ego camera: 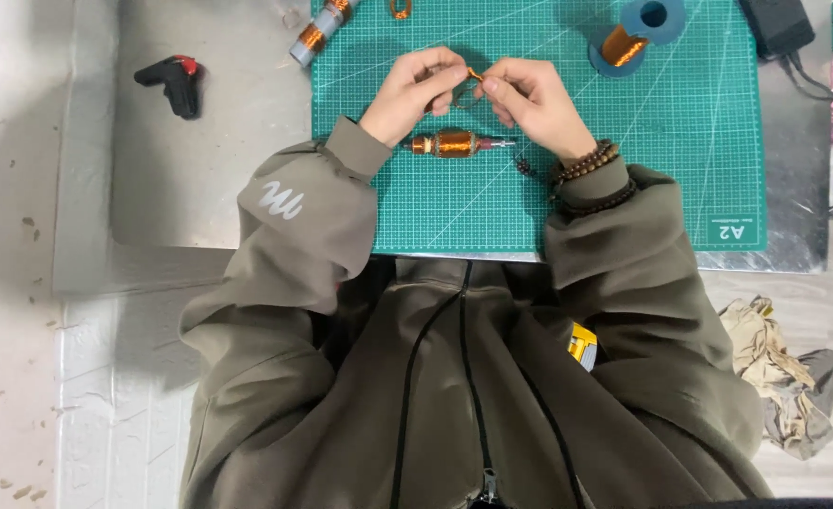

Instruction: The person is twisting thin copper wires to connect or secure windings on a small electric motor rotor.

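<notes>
1. Left hand (412,92) and right hand (529,96) meet above the mat, fingertips pinched narrow on a small copper wire coil (474,73); thin, shiny orange loop, mostly hidden by the fingers
2. Both hands lifted clear of the mat surface, as far as the view tells; thumbs and forefingers closed on the coil, other fingers curled in
3. Just below the hands lies a motor armature (456,143) on its side: copper-wound middle, grey metal shaft sticking out toward the right hand, not touched by either hand
4. Right wrist wears brown wooden bead bracelets (586,162), round beads, a darker strand beside them
5. All this sits on a green cutting mat (680,188) with a white grid, matte and flat, on a dull silver metal table (218,179)
6. Far edge of mat: a second armature (320,30), grey cylinder with copper windings, lying at a slant; a blue plastic spool (635,36) of copper wire on its side, well apart from the hands
7. Black glue gun (173,83) with a red part on bare table, far to the left hand's side
8. Black power adapter (776,24) at the mat's far corner
9. Olive hoodie sleeves (294,217), soft fabric, white squiggle print on the left one
</notes>
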